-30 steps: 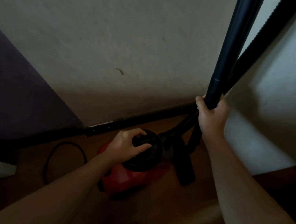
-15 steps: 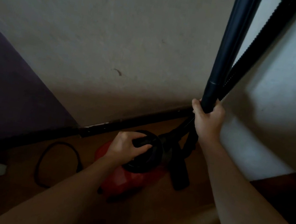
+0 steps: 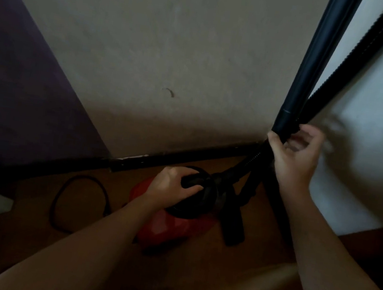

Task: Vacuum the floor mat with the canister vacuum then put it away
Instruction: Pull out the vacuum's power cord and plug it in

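The red canister vacuum [image 3: 173,229] stands on the wooden floor in a dim corner, close to the wall. My left hand [image 3: 171,186] grips the black handle on its top. The black wand [image 3: 314,64] rises steeply to the upper right, with the ribbed hose [image 3: 362,58] running beside it. My right hand [image 3: 293,157] holds the wand's lower end loosely, thumb on its left side and fingers curled round the right with a gap. The black floor nozzle [image 3: 232,228] rests on the floor just right of the canister. No floor mat is in view.
A black power cord [image 3: 60,199] loops on the floor left of the canister. A dark baseboard [image 3: 171,159] runs along the grey wall. A dark purple surface [image 3: 19,94] fills the left side. A second wall [image 3: 371,147] closes the corner on the right.
My right hand has loosened its tight grip on the wand, and the fingers have spread. The left hand stays on the canister handle. The view has shifted slightly.
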